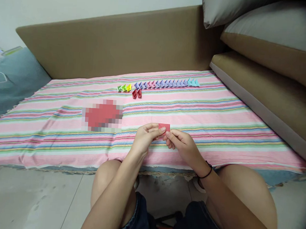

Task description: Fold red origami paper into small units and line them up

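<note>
Between my two hands is a small folded piece of red paper (pixel 164 126), held up above the striped cloth. My left hand (pixel 146 136) pinches its left side, thumb on the near face. At its lower right, the thumb and fingers of my right hand (pixel 180 140) are closed on the same paper. Further back, folded paper pieces stand in a long row: purple ones (pixel 170 83), pink ones (pixel 151 84), light blue ones (pixel 193 82) and green and yellow ones (pixel 124 88). Two dark red folded pieces (pixel 137 94) sit just in front of that row.
A pink striped cloth (pixel 220 122) covers the seat before me. To the left lies a blurred red item (pixel 102 115). A brown backrest (pixel 121 43) rises behind, and cushions (pixel 272 35) are stacked at the right. My knees are against the front edge.
</note>
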The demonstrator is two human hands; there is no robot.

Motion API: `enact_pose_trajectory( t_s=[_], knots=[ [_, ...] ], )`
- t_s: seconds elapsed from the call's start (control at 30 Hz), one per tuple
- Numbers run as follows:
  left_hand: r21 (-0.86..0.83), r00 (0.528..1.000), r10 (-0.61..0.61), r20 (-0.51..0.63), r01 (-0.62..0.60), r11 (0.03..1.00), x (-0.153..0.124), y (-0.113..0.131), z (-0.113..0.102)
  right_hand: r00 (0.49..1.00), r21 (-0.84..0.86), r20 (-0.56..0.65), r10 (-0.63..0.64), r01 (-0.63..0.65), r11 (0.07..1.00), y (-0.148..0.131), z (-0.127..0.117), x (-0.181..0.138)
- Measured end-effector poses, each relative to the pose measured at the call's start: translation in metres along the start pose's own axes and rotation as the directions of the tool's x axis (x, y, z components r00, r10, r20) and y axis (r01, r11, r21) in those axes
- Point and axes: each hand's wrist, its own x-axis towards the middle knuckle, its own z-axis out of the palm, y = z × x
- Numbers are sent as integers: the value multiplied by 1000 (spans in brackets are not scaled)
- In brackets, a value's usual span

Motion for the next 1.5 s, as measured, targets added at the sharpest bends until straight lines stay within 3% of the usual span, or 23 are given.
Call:
enact_pose_trajectory(
  t_s=[0.23,0.47,0.67,0.97,1.23,1.5],
  knots=[
    [-31,999,-1,48,2,1000,-3,5,-1,1000,98,6,24,-25,995,-3,2,1],
    [14,999,53,-5,-53,999,-4,6,-3,983,301,169,72,-121,946,-2,1,1],
    [9,998,52,24,-52,999,-6,8,-2,998,122,64,-7,-1,992,-3,4,0],
    [-14,999,41,-16,-41,999,0,5,-3,998,127,59,3,-10,992,-6,5,-1],
    [234,980,147,132,-175,957,-4,7,-2,998,-133,50,-41,47,990,0,2,-2],
    [249,969,99,228,-156,956,-3,9,-4,990,-248,136,-21,55,967,-1,-3,-1]
  ],
)
